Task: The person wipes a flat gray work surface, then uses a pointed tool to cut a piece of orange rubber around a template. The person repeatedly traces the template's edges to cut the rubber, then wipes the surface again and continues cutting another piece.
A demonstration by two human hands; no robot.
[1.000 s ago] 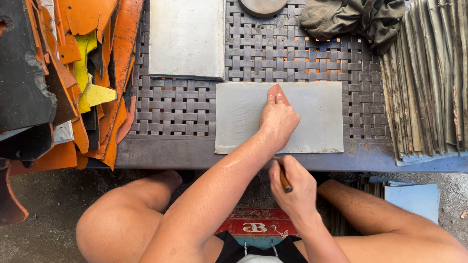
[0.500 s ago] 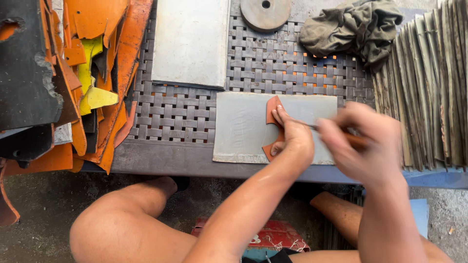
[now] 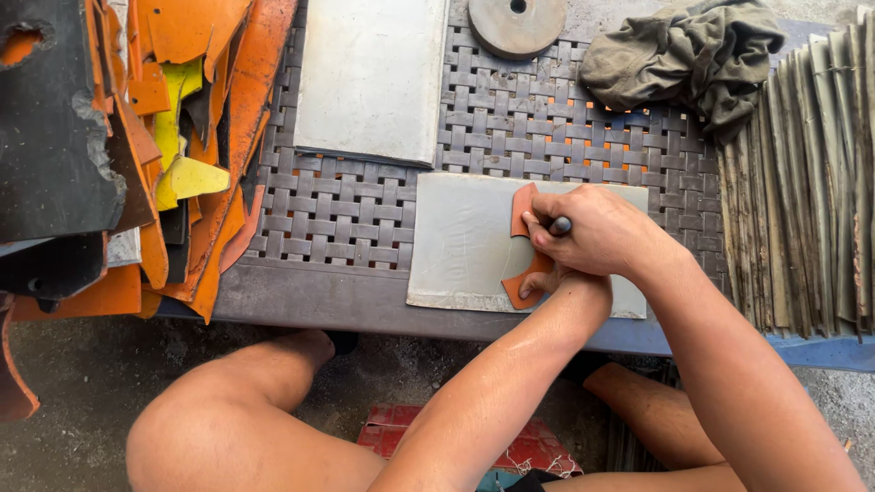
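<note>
The right hand (image 3: 592,232) sits over the grey mat (image 3: 465,246) at the near edge of the woven table (image 3: 365,210), fingers closed around a dark tool (image 3: 559,225) whose tip is hidden, so its exact type cannot be determined. The tool bears on an orange piece (image 3: 524,205), a curved cut-out lying flat on the mat near its right half. The left hand (image 3: 547,281) is mostly covered by the right wrist; its visible fingertips press the lower lobe of the piece against the mat, apparently to keep it from shifting under the tool. The mat gives a smooth, firm backing that the open weave of the table cannot. A second grey slab (image 3: 374,77) lies toward the far edge, with a metal disc (image 3: 517,23) just beyond it. Orange and yellow scraps (image 3: 182,137) are heaped at the left edge, a crumpled cloth (image 3: 693,55) rests at the far right corner, and a stack of strips (image 3: 802,182) lines the right edge.
</note>
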